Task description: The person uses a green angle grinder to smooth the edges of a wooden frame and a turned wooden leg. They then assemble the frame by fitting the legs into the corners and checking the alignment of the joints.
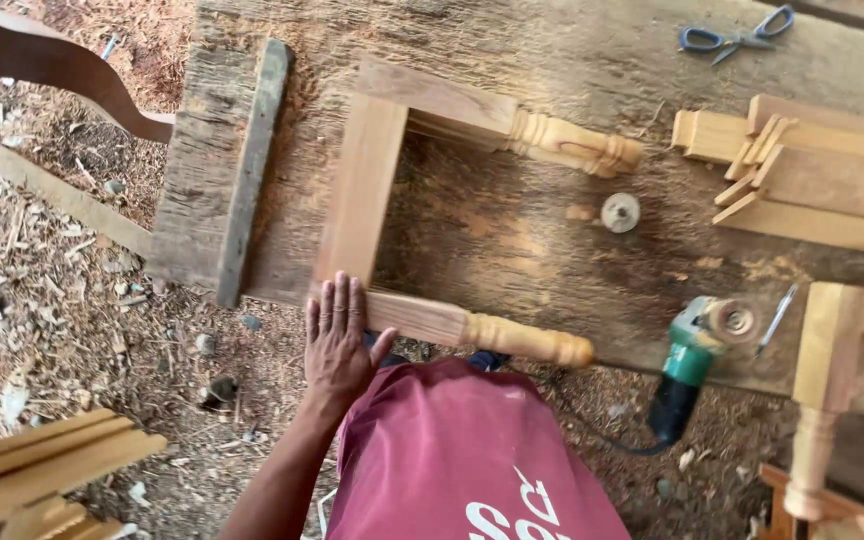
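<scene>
- The wooden frame [367,190], built of a flat crosspiece and two turned legs, is laid flat on the rough workbench [512,60], with its near leg [482,332] along the bench's front edge and its far leg [522,130] further back.
- The left hand [337,340] is pressed flat on the near corner of the frame, fingers stretched out and together, thumb spread; nothing is grasped.
- The right hand is not seen, so its fingers cannot be told.
- A green angle grinder [697,355] with a sanding disc is rested at the bench edge to the right of the near leg, its cable hanging down.
- A small round disc [620,212] is seen between the two legs' ends.
- Blue-handled scissors [737,35] are laid at the far right of the bench, above a stack of wooden parts [812,170].
- A dark flat bar [250,170] is laid left of the frame.
- Wood shavings [52,300] are strewn over the ground.
</scene>
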